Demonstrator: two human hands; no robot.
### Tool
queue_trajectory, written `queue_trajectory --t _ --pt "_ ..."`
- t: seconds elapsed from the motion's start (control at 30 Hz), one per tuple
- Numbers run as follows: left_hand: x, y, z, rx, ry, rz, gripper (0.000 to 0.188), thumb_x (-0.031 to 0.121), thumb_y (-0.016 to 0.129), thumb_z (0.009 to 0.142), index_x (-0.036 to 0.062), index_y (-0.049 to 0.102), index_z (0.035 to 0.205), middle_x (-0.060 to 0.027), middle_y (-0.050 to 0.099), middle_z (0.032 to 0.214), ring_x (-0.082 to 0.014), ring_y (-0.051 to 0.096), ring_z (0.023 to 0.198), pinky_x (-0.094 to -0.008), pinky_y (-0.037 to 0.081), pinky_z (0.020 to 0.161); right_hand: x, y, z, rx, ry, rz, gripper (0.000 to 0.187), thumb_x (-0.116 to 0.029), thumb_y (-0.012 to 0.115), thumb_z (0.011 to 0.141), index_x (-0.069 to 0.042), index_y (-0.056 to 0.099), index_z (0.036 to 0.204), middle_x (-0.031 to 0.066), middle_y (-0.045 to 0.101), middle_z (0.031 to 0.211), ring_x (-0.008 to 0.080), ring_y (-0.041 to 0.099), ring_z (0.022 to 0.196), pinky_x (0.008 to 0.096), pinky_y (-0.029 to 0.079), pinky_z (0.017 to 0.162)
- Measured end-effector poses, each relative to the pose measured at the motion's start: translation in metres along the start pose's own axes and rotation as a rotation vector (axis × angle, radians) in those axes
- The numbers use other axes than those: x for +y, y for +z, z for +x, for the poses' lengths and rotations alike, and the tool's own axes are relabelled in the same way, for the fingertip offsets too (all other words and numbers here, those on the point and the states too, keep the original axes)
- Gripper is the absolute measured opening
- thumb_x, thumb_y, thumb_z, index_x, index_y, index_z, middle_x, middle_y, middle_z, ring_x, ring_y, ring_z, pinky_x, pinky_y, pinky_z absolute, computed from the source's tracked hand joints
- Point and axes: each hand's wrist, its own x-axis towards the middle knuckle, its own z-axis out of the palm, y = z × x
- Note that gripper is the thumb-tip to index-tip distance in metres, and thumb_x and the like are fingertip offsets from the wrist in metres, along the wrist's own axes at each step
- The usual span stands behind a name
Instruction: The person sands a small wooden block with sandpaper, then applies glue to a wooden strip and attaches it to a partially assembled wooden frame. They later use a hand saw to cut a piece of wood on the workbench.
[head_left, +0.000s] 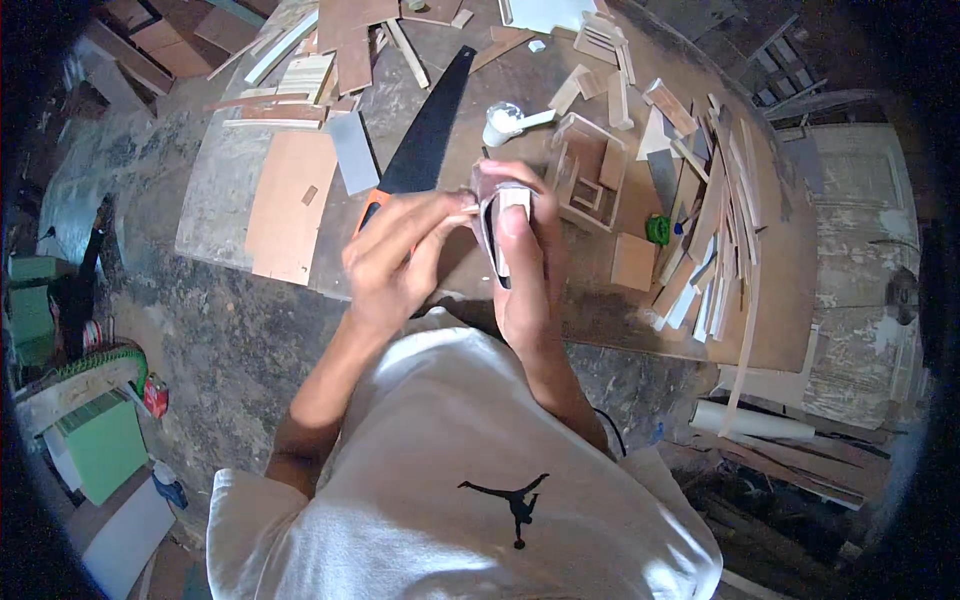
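Note:
In front of my chest, above the near edge of the worktable, my two hands meet. My right hand (525, 255) grips a small pale wooden block (513, 197), thumb along its face; a brownish sheet like sandpaper (484, 190) wraps round it, with a dark strip at the side. Pinched fingers of my left hand (392, 255) touch the sheet's left side, and a small pale sliver of wood (464, 209) shows at their tips, partly hidden. Just beyond my left hand lies a handsaw (430, 130) with a black blade and orange handle.
The worktable (450, 235) carries a small wooden box frame (590, 170), a white cup (502, 122) with a stick across it, and a green tape roll or cap (657, 229). Wood strips (725, 220) pile up at the right. A thin board (290, 205) lies left.

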Motion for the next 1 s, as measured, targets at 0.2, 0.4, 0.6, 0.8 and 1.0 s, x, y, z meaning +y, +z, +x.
queue_trajectory --t 0.2,0.4,0.6,0.8,1.0 --pt "-0.005 -0.002 -0.003 -0.04 0.016 0.043 0.019 -0.004 0.072 0.079 0.0003 0.073 0.098 -0.0119 0.073 0.093 -0.0235 0.07 0.084 -0.0322 0.055 0.075 0.002 -0.003 0.0 -0.038 -0.002 -0.078 0.027 -0.02 0.051 0.102 -0.001 0.055 0.121 0.0072 0.057 0.113 0.0116 0.053 0.099 0.0274 0.043 0.09" --pt "0.003 -0.002 -0.003 -0.029 0.017 0.019 0.019 -0.005 0.071 0.078 0.0005 0.073 0.096 -0.0115 0.072 0.091 -0.0228 0.07 0.083 -0.032 0.055 0.073 0.013 -0.009 -0.005 -0.012 0.205 -0.077 0.032 -0.024 0.048 0.103 -0.002 0.052 0.125 0.0062 0.056 0.115 0.0116 0.051 0.095 0.026 0.043 0.085" --pt "0.006 -0.001 0.001 -0.033 0.04 -0.01 0.02 -0.007 0.07 0.078 0.0004 0.073 0.096 -0.0121 0.072 0.091 -0.0232 0.07 0.083 -0.0324 0.055 0.072 0.017 -0.007 -0.005 0.057 0.217 0.045 0.031 -0.023 0.047 0.103 -0.001 0.054 0.123 0.0063 0.057 0.116 0.0109 0.05 0.095 0.0258 0.042 0.087" --pt "0.007 0.0 0.001 -0.056 0.045 0.001 0.021 -0.007 0.071 0.077 -0.0003 0.073 0.098 -0.0123 0.072 0.093 -0.0237 0.069 0.084 -0.0322 0.055 0.074 0.011 -0.007 0.0 0.023 0.097 -0.027 0.031 -0.024 0.048 0.103 -0.002 0.054 0.124 0.0036 0.056 0.109 0.0088 0.05 0.092 0.0246 0.042 0.084" --pt "0.008 0.002 0.004 -0.022 0.046 -0.024 0.021 -0.008 0.071 0.077 -0.0022 0.072 0.097 -0.0125 0.072 0.093 -0.023 0.07 0.083 -0.0321 0.055 0.073 0.01 -0.009 0.002 0.0 0.027 -0.113 0.03 -0.022 0.049 0.103 0.0 0.053 0.124 0.0051 0.057 0.11 0.0096 0.051 0.094 0.0255 0.042 0.085"
